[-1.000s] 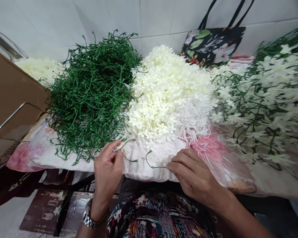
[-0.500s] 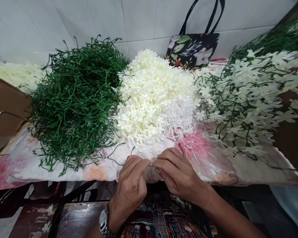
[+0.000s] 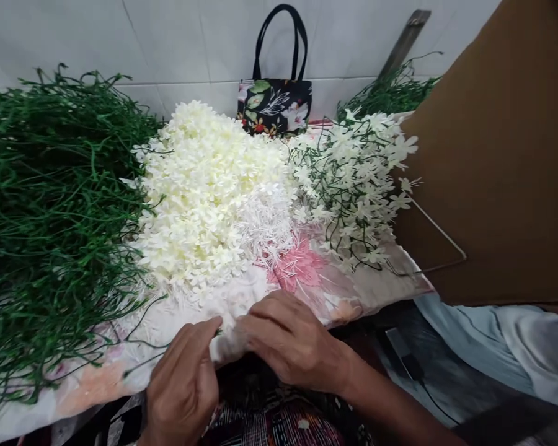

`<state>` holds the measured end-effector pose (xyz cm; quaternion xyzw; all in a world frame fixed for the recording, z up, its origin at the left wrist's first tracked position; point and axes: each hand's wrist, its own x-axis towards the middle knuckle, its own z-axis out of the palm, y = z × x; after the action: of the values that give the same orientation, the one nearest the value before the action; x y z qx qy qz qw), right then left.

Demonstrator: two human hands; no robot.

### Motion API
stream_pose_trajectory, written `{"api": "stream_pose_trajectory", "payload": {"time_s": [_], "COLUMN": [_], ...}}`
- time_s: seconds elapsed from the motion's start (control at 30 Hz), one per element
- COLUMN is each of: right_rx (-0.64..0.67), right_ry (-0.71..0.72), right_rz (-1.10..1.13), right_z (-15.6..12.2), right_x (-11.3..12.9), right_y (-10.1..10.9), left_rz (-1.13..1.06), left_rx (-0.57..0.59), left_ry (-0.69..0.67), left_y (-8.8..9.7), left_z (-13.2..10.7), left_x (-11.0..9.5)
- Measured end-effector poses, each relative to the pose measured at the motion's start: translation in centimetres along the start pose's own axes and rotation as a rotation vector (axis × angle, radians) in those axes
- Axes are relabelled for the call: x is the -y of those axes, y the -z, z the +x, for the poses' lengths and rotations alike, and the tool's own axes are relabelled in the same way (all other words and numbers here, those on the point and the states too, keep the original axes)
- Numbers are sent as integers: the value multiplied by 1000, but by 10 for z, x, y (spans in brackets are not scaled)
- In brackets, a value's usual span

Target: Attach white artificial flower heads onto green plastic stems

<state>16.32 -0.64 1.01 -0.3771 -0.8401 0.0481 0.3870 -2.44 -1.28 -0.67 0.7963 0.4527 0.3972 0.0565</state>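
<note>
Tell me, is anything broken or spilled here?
Nothing looks broken or spilled. The green stems, white blossoms and flowered sprigs lie in separate heaps on the cloth; a few loose stems stray near the left hand and right hand.

Pile of plastic stems (image 3: pixel 51 204) dark green, heap of flower heads (image 3: pixel 199 186) cream-white with pure white spiky stamens (image 3: pixel 270 220). Cloth (image 3: pixel 302 269) white with pink and peach flower print; tote bag (image 3: pixel 274 106) black with white, green, red floral print. Cardboard (image 3: pixel 493 173) plain brown, wall tiles (image 3: pixel 190 37) white

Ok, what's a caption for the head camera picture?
Left hand and right hand meet near white flowers and tangled green stems.
</note>
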Motion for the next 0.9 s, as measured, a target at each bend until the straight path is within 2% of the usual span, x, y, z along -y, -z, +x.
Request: {"api": "stream_pose_trajectory", "payload": {"time_s": [0.17, 0.27, 0.4, 0.5, 0.63, 0.7, 0.8, 0.9], "right_rx": [-100, -116, -69, 38, 177, 167, 85, 68], "right_ry": [-313, -415, -374, -316, -259, -260, -290, -327], "right_rz": [-222, -259, -248, -311, -409, -373, -239, -160], "right_z": [-42, -52, -36, -20, -12, -14, -18, -19], "right_x": [-25, -35, -42, -48, -55, -56, -56, -54], "right_y": [40, 54, 45, 31, 21, 20, 21, 20], "left_rz": [-153, -242, -324, -384, -460, -521, -613, -606], "left_rx": [-70, -74, -86, -71, -19, 10, 49, 11], "left_ry": [270, 385, 548, 674, 747, 774, 790, 804], "left_y": [1, 2, 3, 3, 2, 2, 3, 8], "left_z": [6, 15, 24, 26, 26, 24, 19, 14], "left_x": [-7, -13, -19, -22, -23, -20, -10, 1]}}
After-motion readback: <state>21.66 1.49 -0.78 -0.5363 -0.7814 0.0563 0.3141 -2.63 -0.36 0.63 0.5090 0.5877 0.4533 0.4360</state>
